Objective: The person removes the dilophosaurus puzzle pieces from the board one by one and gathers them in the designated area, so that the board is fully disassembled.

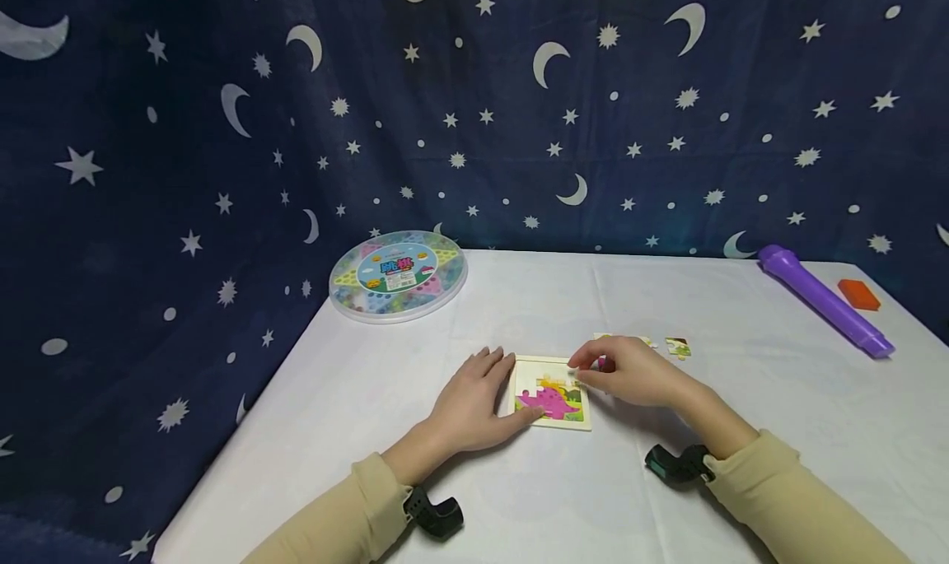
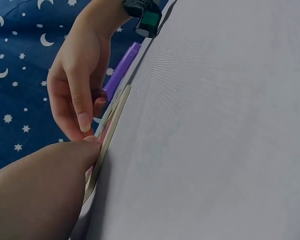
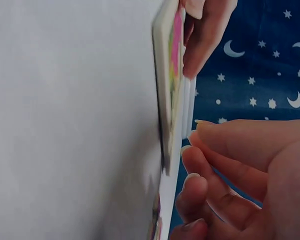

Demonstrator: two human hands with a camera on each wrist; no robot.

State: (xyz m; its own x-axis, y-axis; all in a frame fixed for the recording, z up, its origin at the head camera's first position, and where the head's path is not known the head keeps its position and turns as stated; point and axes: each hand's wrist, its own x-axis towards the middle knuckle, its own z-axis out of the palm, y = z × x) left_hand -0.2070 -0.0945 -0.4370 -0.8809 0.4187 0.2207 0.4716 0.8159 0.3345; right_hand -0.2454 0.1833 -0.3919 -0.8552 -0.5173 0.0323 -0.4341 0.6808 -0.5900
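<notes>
A small square jigsaw puzzle point(image 1: 550, 403) with a pink dinosaur lies in a pale frame on the white table, its upper left part bare. My left hand point(image 1: 474, 399) rests along the frame's left side, fingers extended and thumb laid over the lower part of the picture. Above the frame's upper right corner is my right hand point(image 1: 630, 370), thumb and index fingertip brought close together. Whether a puzzle piece is between those fingertips I cannot tell. Loose puzzle pieces point(image 1: 678, 347) lie beyond the right hand, some partly hidden by it.
A round, clear-lidded board game box point(image 1: 398, 276) stands at the back left of the table point(image 1: 371, 383). Toward the right rear are a purple tube-shaped object point(image 1: 826, 302) and an orange block point(image 1: 858, 294). A dark blue curtain point(image 1: 474, 136) with moons and stars hangs behind.
</notes>
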